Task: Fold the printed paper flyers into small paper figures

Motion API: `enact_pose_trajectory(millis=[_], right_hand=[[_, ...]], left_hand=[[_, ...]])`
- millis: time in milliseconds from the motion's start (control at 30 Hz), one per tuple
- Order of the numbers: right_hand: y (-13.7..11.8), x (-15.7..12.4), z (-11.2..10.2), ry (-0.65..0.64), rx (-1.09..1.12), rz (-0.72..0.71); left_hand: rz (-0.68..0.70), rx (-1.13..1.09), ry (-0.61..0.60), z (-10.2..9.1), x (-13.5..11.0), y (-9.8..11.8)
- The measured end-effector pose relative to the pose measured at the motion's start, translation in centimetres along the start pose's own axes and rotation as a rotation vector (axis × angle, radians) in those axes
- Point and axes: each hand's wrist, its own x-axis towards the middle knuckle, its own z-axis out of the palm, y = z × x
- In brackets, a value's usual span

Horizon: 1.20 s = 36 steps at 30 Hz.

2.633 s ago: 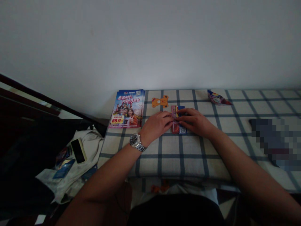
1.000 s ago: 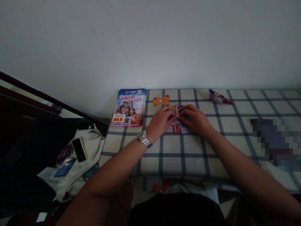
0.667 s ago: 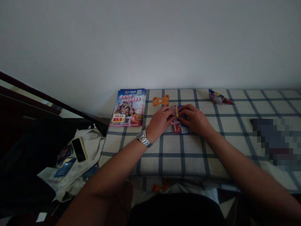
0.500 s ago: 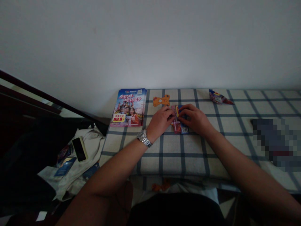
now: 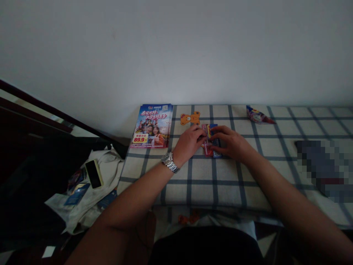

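Note:
A small folded flyer [image 5: 207, 150], pink on the left and blue on the right, lies flat on the checked cloth between my two hands. My left hand [image 5: 191, 141] has thumb and fingers closed at its left edge, with a metal watch on the wrist. My right hand [image 5: 231, 142] grips it from the right, its fingers curved over the blue side and part of the print hidden under them. Left of my hands is a stack of printed flyers [image 5: 151, 127]. A cone-shaped folded paper [image 5: 257, 116] stands farther right.
The checked tablecloth [image 5: 202, 187] has a bear figure [image 5: 190, 118] printed on it. A pixelated dark object [image 5: 320, 165] lies at the right. Lower left, a phone [image 5: 94, 174] rests on a white cloth bag [image 5: 106, 162]. The wall [image 5: 193, 55] borders the back edge.
My right hand's fingers have spread and shifted down along the right side of the folded flyer. My left hand stays almost where it was.

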Motion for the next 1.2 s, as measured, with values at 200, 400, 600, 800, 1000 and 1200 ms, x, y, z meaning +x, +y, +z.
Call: enact_pose_trajectory(millis=[200,400,600,800,1000,1200], right_hand=[[-0.6,-0.5,-0.4,-0.038,-0.022,0.006],[-0.4,-0.6,-0.6,-0.089,-0.041,-0.010],[-0.3,-0.8,-0.8,-0.117,-0.058,-0.042],[0.1,-0.3,-0.5,-0.023,0.009,-0.044],[0.4,0.3,0.4,0.058,0.052,-0.032],[-0.2,0.6,0.7,0.115,0.022,0.039]], left_hand=[[0.009,0.001,0.004,0.1,-0.1,-0.1],[0.010,-0.009,0.009,0.2,-0.1,-0.2],[0.041,0.009,0.015,0.2,-0.1,-0.4],[0.069,0.053,0.017,0.3,-0.2,-0.3],[0.090,0.105,0.007,0.2,-0.5,0.0],[0.100,0.154,0.018,0.2,-0.9,0.4]])
